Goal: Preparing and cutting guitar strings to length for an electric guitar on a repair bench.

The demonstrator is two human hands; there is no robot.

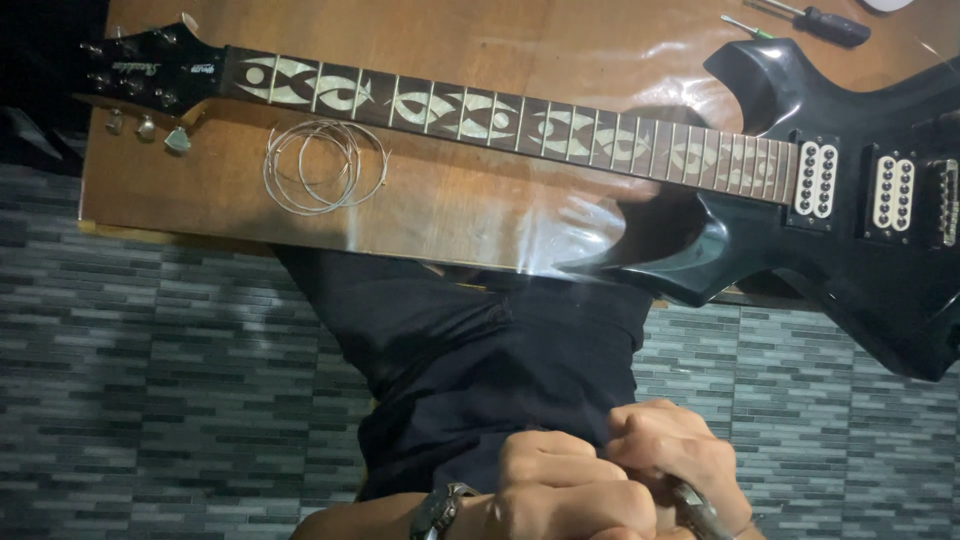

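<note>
From where I stood, both of the person's hands were down by the lap, well short of the brown wooden table point(200, 200). The left hand point(565, 490), with a metal wristband point(440, 512) on it, was curled into a tight fist; I couldn't tell if anything was inside it. The right hand point(668, 450) lay touching it, its fingers closed round a slim grey metal tool point(700, 515). Only the tool's end poked out below the knuckles, so I couldn't make out what kind it was. It was low against the dark clothing, well apart from everything on the table.

On the table lay a black electric guitar with a pointed body point(860, 250), its neck inlaid with pale curling shapes point(480, 112) and its headstock point(150, 70) reaching toward the left edge. I saw no strings along the frets. A loose coil of thin wire strings point(325, 165) rested just beside the neck, near the tuning pegs. Two screwdrivers, one black-handled point(828, 24) and one small and green point(745, 26), sat at the far corner. Grey brick-patterned floor tiles point(130, 380) showed underneath.

It looked to me like a small two-handed job, squeezing or gripping something between the fists with the tool. Any move to the guitar or the coil would call for lifting the hands up over the table edge and loosening at least one fist.
</note>
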